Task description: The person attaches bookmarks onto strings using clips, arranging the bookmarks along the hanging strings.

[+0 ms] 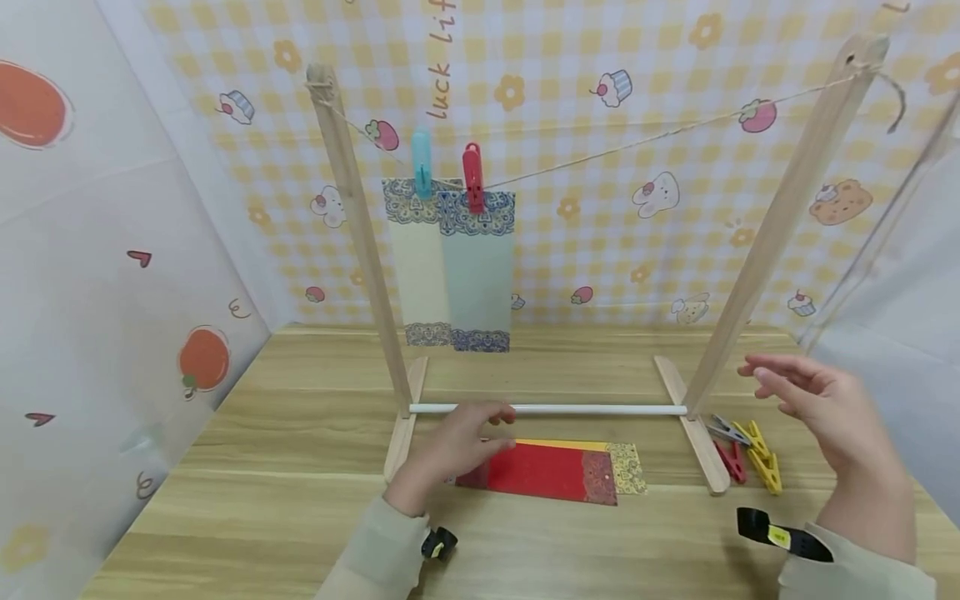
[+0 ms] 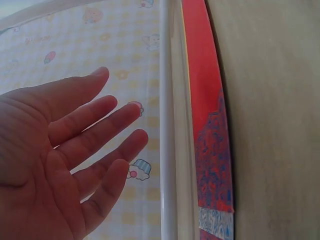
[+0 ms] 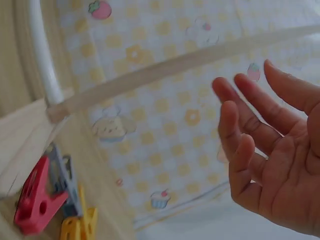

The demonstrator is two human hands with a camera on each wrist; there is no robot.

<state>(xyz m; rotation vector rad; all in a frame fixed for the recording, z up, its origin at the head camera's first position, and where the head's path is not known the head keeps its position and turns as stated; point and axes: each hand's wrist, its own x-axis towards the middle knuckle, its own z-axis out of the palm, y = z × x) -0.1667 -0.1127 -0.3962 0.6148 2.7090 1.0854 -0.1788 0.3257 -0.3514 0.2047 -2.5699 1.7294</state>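
My left hand (image 1: 467, 442) hovers over the left end of a red patterned card (image 1: 536, 471), fingers loosely bent with nothing in them. Under the red card a yellow card (image 1: 627, 467) sticks out. In the left wrist view that palm (image 2: 45, 165) faces the camera, fingers spread. My right hand (image 1: 832, 408) hangs in the air above the right side of the table, holding nothing, close over several clothespins: yellow (image 1: 763, 467), red (image 1: 731, 462) and grey (image 1: 726, 429). On the string hang a cream card (image 1: 418, 267) under a light blue clothespin (image 1: 422, 167) and a pale green card (image 1: 480, 275) under a red clothespin (image 1: 473, 179).
A wooden frame stands on the table, with a left post (image 1: 358, 225), a right post (image 1: 787, 208) and a white crossbar (image 1: 585, 409) low between them. A thin string (image 1: 637, 146) runs between the post tops. Behind is a checked cloth (image 1: 570, 100).
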